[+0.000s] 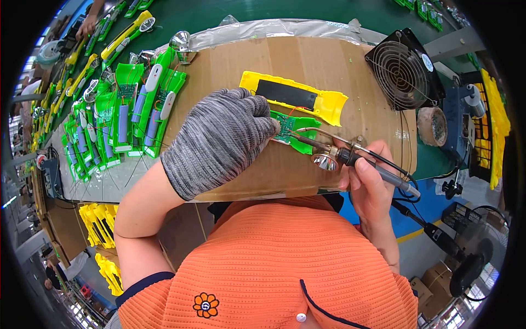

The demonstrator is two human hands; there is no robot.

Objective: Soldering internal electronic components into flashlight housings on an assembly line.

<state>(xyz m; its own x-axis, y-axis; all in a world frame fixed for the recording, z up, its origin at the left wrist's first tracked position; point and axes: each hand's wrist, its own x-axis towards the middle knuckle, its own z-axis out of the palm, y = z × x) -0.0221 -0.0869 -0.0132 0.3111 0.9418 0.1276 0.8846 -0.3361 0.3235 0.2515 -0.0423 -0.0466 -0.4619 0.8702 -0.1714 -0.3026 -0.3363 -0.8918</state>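
Note:
My left hand (222, 140), in a grey striped knit glove, is closed at the left end of a green plastic flashlight shell (302, 145), which lies on the cardboard. What its fingertips pinch there is partly hidden. In the shell sits a green circuit board (285, 127) with thin wires. My bare right hand (370, 178) grips a soldering iron (388, 176) with a thin metal feed tube (329, 135); their tips are at the board. Below the iron rests a shiny round reflector (325, 161). A yellow shell half (330, 105) with a black panel lies just behind.
Several green flashlight shells (123, 118) with purple battery cells crowd the table's left. At the right stand a black fan (402, 68), a roll of tape (432, 126) and a blue device with a solder spool (457, 118). Yellow parts (98, 222) are stacked below left. Cardboard (219, 60) covers the worktop.

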